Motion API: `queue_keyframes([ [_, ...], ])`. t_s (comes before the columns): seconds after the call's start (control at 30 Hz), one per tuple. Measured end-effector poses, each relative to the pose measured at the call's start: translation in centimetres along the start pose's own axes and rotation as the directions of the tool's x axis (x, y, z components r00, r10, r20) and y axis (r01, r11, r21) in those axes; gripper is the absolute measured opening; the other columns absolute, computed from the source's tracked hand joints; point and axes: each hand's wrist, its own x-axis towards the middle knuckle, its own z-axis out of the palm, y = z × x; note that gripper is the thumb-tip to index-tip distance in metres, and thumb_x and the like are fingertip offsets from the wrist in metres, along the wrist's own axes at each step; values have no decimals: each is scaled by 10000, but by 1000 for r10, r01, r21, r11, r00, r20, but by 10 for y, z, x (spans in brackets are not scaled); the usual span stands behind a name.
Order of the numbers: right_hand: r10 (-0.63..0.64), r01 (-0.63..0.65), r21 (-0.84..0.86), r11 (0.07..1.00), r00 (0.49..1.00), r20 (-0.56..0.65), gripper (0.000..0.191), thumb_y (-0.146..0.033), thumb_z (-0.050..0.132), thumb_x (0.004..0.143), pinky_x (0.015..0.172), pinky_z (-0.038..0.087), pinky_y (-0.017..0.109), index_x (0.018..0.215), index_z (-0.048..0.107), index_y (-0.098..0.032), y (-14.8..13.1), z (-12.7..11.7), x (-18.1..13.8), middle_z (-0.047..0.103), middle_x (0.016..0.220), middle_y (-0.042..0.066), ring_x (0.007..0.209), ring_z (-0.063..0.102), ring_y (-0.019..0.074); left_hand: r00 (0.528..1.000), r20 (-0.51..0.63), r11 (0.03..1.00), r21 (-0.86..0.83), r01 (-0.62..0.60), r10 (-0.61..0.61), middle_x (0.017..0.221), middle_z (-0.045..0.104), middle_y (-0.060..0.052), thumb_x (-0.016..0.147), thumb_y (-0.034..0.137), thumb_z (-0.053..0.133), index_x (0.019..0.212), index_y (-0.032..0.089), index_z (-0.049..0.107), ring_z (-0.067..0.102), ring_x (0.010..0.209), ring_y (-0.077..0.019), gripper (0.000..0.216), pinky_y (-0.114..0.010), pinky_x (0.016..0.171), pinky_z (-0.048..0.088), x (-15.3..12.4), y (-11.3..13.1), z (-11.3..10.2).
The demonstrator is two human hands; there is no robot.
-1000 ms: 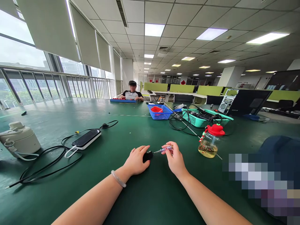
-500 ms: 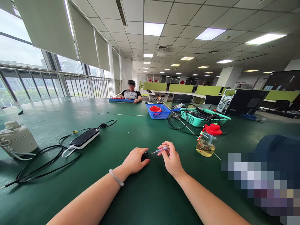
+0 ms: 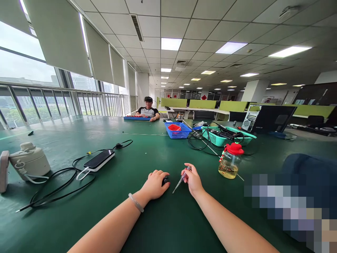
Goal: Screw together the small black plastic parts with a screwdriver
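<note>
My left hand [image 3: 154, 185] rests on the green table [image 3: 147, 225], its fingers closed around a small black object [image 3: 165, 180]. Most of that object is hidden, so its kind cannot be made out. A screwdriver [image 3: 181, 181] with a clear, purplish handle is gripped in my right hand [image 3: 195, 181], just to the right. Its metal shaft slants down and left, the tip apart from the black object. A pale bangle [image 3: 136, 202] circles my left wrist.
A jar with a red lid [image 3: 230, 163] stands right of my hands. Left lie a power bank [image 3: 99, 159], cables and a beige bottle [image 3: 31, 160]. Farther back are a blue basket [image 3: 181, 133], a teal basket of cables [image 3: 221, 140] and a seated person [image 3: 147, 111].
The screwdriver's tip has left the black object. My right hand has turned the shaft from pointing left to pointing down toward me. The view has tilted up slightly.
</note>
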Motion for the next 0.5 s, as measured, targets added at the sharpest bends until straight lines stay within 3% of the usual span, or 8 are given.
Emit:
queue_keyframes([
  [0.3, 68, -68, 15, 998, 998, -4, 347, -388, 613, 635, 376, 269, 203, 919, 519, -213, 2, 0, 6, 559, 493, -78, 334, 377, 83, 995, -28, 983, 156, 98, -95, 1111, 632, -63, 946, 353, 389, 1119, 266, 586, 544, 1085, -251, 277, -433, 925, 401, -7, 11, -2],
  [0.5, 74, -74, 16, 997, 997, -25, 358, -390, 611, 621, 380, 288, 211, 916, 506, -217, 3, -3, 8, 561, 497, -74, 341, 391, 87, 986, -17, 966, 198, 168, -168, 1131, 636, -66, 941, 357, 409, 1117, 274, 576, 546, 1095, -247, 256, -428, 903, 408, -47, -10, -22],
])
